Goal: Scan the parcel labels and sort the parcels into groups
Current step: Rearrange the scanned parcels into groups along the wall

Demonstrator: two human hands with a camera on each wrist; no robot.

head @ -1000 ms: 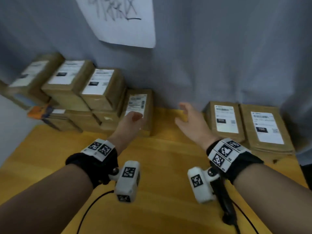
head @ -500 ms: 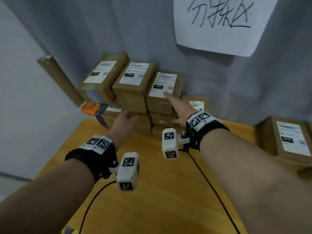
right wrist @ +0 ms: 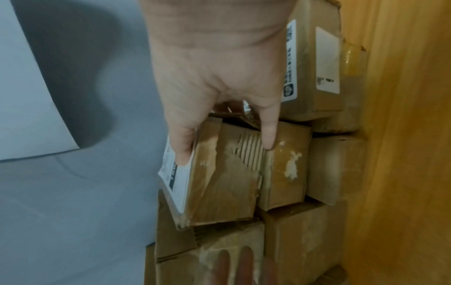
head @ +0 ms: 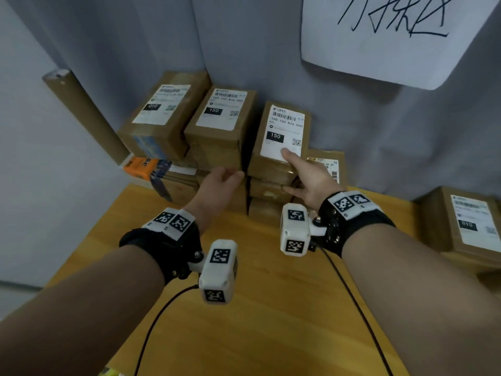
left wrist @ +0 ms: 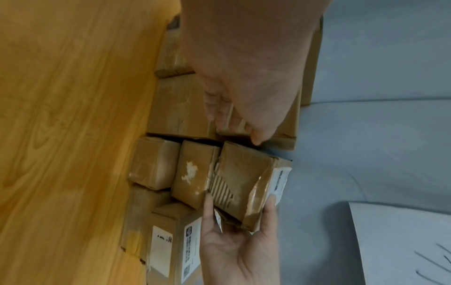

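Note:
Brown cardboard parcels are stacked against the grey curtain at the back left of the wooden table (head: 271,321). My right hand (head: 286,170) grips the near end of the top parcel of the right stack (head: 284,126), which is labelled 150. One finger lies on its white label and the thumb sits at its lower front edge, as the right wrist view shows for the right hand (right wrist: 224,152) and the parcel (right wrist: 219,183). My left hand (head: 233,175) reaches with loosely straight fingers to the front of the middle stack (head: 219,115), beside that parcel (left wrist: 239,169), and holds nothing.
A parcel labelled 010 (head: 160,109) tops the left stack, over an orange box (head: 138,165). A low parcel (head: 325,164) lies behind my right hand. Another 010 parcel (head: 466,223) sits at the table's right. A handwritten paper sign (head: 393,36) hangs on the curtain.
My right hand swung left from mid-table onto the 150 parcel and took hold of its end. My left hand moved from the low parcel to the middle stack. The head view turned left.

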